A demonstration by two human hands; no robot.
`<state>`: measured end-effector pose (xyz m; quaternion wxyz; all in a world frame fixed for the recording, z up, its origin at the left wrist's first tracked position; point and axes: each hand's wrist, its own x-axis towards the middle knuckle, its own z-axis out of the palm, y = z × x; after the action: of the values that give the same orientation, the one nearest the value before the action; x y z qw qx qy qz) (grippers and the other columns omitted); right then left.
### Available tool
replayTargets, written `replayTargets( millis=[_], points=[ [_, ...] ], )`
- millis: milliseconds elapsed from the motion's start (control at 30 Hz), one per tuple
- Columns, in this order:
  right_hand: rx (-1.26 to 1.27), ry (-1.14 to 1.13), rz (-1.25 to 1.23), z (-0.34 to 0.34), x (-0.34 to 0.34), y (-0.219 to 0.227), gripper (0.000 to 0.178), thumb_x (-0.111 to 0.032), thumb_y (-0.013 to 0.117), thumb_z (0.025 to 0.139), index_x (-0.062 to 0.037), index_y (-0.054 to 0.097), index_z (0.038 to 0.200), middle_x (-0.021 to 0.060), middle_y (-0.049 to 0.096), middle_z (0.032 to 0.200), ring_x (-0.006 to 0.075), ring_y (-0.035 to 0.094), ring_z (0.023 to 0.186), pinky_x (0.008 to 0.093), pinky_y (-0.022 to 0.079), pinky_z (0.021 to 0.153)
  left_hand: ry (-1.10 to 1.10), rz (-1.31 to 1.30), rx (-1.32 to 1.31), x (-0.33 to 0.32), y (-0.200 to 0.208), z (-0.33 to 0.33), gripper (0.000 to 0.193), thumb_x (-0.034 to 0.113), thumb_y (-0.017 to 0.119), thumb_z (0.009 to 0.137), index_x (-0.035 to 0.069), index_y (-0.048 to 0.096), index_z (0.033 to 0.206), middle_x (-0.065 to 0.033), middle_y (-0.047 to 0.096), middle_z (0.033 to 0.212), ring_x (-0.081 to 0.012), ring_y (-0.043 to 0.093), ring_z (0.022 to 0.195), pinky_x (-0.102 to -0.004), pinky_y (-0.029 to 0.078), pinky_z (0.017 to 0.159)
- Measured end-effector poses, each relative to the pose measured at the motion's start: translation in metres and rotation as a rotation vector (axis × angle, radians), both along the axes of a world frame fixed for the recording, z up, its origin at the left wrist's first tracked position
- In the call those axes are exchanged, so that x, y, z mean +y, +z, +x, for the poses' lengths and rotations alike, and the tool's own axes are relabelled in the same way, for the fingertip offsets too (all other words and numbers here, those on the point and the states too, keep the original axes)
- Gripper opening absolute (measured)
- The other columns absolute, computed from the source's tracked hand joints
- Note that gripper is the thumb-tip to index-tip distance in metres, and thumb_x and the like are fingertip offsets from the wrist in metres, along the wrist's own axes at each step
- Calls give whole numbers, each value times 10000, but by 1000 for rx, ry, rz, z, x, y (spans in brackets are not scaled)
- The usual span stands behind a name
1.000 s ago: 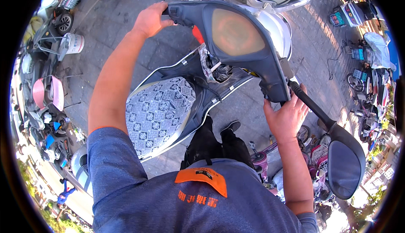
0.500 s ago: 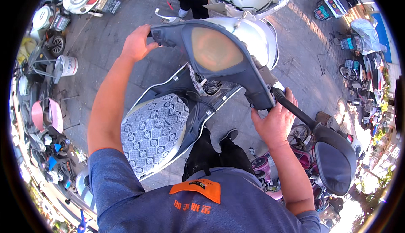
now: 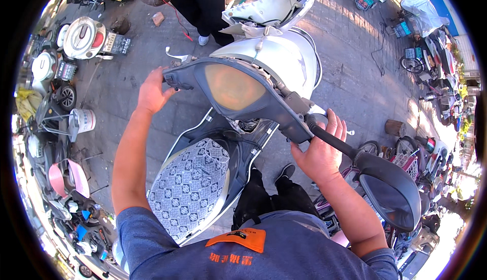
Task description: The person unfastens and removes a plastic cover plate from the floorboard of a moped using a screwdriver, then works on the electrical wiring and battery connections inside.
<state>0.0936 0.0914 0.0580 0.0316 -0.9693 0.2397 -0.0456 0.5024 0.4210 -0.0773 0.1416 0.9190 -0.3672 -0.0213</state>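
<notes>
I stand beside a scooter, gripping its handlebar with both hands. My left hand [image 3: 152, 93] is closed around the left end, its thumb toward me. On the right end my right hand [image 3: 323, 150] curls its fingers around the grip, partly hidden behind the mirror stem. Between them lies the grey handlebar cover [image 3: 279, 102] with a clouded, yellowish dash lens [image 3: 233, 87]. A black mirror [image 3: 390, 191] juts out on the right. The seat [image 3: 190, 186] wears a blue-grey patterned cover. Ahead, the white front body [image 3: 291, 51] carries a tilted, loosened panel [image 3: 276, 6] with cables showing.
Another person [image 3: 203, 6] in dark trousers stands just beyond the scooter, near a device with a red lead. Parked scooters [image 3: 83, 36] and a white bucket [image 3: 85, 120] line the left. More bikes and a wood stump [image 3: 395, 127] are at the right. A brick piece [image 3: 158, 19] lies on the paving.
The view has tilted up, showing more of the other person. The handlebar lies lower and flatter across the picture, with both my hands still on it.
</notes>
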Motion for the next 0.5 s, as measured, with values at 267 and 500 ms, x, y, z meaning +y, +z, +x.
replayTargets(
  millis=[267, 500],
  points=[
    [-15, -21, -6, 2, 0, 1, 679, -372, 910, 765, 31, 642, 1242, 347, 448, 1558, 528, 434, 1491, 700, 284, 1276, 27, 16, 92, -16, 20, -8, 844, 349, 958, 803, 72, 587, 1509, -205, 658, 1485, -419, 583, 1426, -499, 463, 1236],
    [16, -33, -20, 2, 2, -1, 707, -385, 922, 754, 35, 649, 1253, 319, 448, 1573, 511, 414, 1508, 664, 300, 1287, 9, -50, 1, -12, 19, -9, 740, 410, 946, 783, 79, 659, 1380, -181, 714, 1355, -405, 645, 1314, -502, 500, 1186]
  ],
)
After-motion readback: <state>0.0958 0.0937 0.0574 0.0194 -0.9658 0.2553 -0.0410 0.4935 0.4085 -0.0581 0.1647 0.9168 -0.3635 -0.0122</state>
